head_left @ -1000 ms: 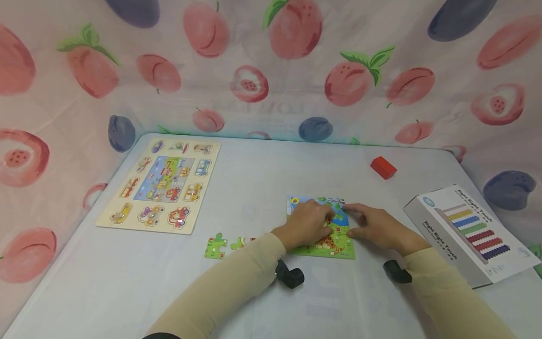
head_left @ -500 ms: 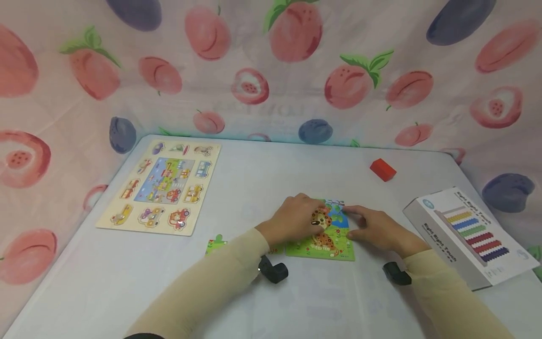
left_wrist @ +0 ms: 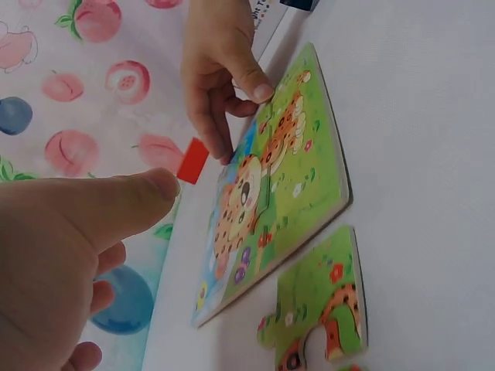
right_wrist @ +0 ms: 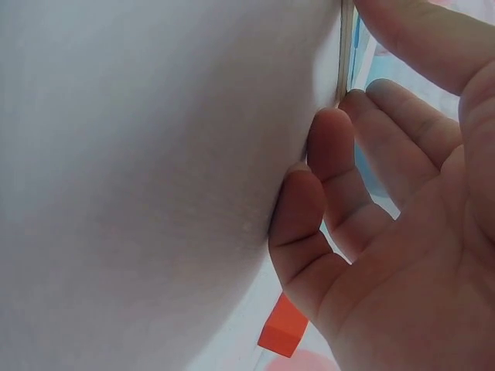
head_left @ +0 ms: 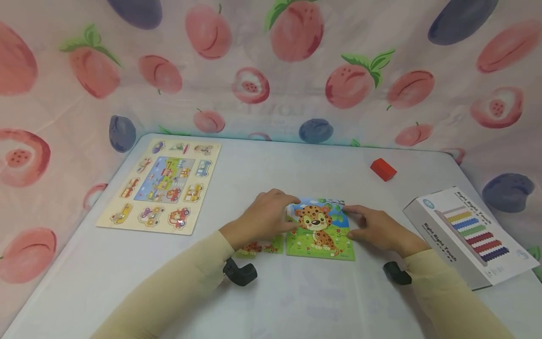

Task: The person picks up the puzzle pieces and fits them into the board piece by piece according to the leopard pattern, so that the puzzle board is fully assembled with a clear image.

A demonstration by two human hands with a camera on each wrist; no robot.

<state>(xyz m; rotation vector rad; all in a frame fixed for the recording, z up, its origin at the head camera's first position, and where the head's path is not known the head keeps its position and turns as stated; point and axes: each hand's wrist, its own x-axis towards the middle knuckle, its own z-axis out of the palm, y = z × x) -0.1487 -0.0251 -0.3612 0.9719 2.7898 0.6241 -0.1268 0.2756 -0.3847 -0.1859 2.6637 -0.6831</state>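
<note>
A square leopard jigsaw puzzle [head_left: 319,240] lies flat on the table, its pieces joined into one picture with a faint seam line. My left hand [head_left: 264,214] is beside its left edge, thumb and fingers spread; in the left wrist view the thumb [left_wrist: 131,205] stands apart from the puzzle. My right hand [head_left: 377,228] touches the right edge with fingertips and thumb, its fingers slightly bent. Loose jigsaw pieces [left_wrist: 317,294] with leopard and grass print lie left of the puzzle, partly hidden under my left hand in the head view.
A wooden peg puzzle board [head_left: 146,223] with vehicle pictures lies at the back left. Toward the back right is a red block [head_left: 383,169]. A white box [head_left: 470,230] stands by my right forearm. Peach-print cloth [head_left: 292,84] hangs behind the table.
My left hand has moved left off the puzzle to its left edge, uncovering the leopard picture. It now covers some loose pieces. My right hand has stayed at the right edge.
</note>
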